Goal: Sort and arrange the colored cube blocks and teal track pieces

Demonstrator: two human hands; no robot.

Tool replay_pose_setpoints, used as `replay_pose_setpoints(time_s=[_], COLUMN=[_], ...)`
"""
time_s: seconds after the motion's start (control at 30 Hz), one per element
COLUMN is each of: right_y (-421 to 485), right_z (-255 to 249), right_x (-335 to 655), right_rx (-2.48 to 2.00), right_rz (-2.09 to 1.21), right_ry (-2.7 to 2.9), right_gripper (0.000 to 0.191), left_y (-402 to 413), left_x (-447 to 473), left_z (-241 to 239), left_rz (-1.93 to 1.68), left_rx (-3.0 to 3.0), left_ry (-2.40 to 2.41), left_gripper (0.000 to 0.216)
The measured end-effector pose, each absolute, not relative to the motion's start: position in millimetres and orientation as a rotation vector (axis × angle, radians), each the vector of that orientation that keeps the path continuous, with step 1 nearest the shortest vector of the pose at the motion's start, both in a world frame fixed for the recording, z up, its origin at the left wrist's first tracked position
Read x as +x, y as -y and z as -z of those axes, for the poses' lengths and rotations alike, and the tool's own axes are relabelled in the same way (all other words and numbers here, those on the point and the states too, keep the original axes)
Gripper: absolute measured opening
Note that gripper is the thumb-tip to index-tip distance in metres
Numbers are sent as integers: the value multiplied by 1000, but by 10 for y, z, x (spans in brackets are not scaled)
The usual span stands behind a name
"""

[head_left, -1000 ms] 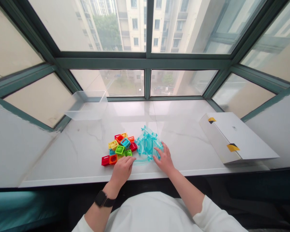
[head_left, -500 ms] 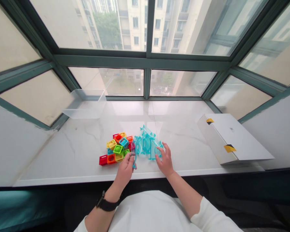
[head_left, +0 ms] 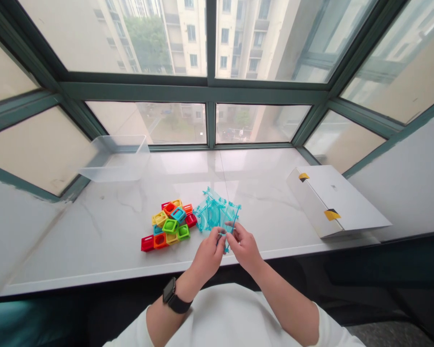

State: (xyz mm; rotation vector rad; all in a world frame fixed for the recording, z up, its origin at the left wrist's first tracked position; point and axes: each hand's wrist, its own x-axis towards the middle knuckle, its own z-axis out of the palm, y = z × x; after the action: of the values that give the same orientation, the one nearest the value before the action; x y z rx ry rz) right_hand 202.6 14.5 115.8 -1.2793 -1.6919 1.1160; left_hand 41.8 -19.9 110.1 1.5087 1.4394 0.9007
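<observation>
One white marbled windowsill (head_left: 264,193) spreads beneath and beyond your grip. On it, one white box (head_left: 342,200) lies well off to the right, and one clear plastic bin (head_left: 120,174) sits well beyond, to the left. Your left hand (head_left: 209,254) and right hand (head_left: 246,249) meet at the sill's near edge. The heap of teal track pieces (head_left: 214,212) lies just beyond your grip, slightly left, about equally near both hands; its pieces overlap too much to count. The coloured block pile (head_left: 170,226) is left of your grip, nearer the left hand; about thirteen blocks show: three red, three orange, at least three yellow, two green, two blue. One teal piece (head_left: 226,249) is between your hands, pinched in your left fingers; whether your right fingers also clasp it, I cannot tell. Its long axis seems to point toward you, though fingers cover much of it.
</observation>
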Motion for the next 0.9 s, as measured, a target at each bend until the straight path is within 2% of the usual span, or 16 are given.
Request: replay_pose_setpoints(time_s=[0.13, 0.23, 0.4, 0.6, 0.67, 0.8, 0.9], right_y=[-165, -189, -257, -281, -269, -213, -164], right_z=[-1156, -1145, -1103, -1059, -1048, -1029, -1013], right_x=[2000, 1982, 1993, 2003, 2002, 1987, 1958], right_rx=[-1395, -1461, -1522, -1593, -1576, -1438, -1309], right_rz=[-1032, -1008, -1119, -1219, -1230, -1198, -1183], right_ry=[1728, 1715, 1627, 1520, 1508, 1644, 1780], right_gripper=[19, 17, 40, 52, 49, 25, 45], left_y=[223, 251, 299, 300, 281, 209, 139], left_x=[404, 399, 421, 432, 418, 363, 324], left_z=[-1069, -1075, -1071, -972, -947, -920, -891], left_rz=[-838, -796, -725, -657, -648, -702, -863], left_rx=[1598, 1670, 1812, 1944, 1953, 1834, 1631], left_ry=[-1517, -1577, -1650, -1714, -1717, -1719, -1726], left_gripper=[21, 21, 21, 22, 22, 25, 29])
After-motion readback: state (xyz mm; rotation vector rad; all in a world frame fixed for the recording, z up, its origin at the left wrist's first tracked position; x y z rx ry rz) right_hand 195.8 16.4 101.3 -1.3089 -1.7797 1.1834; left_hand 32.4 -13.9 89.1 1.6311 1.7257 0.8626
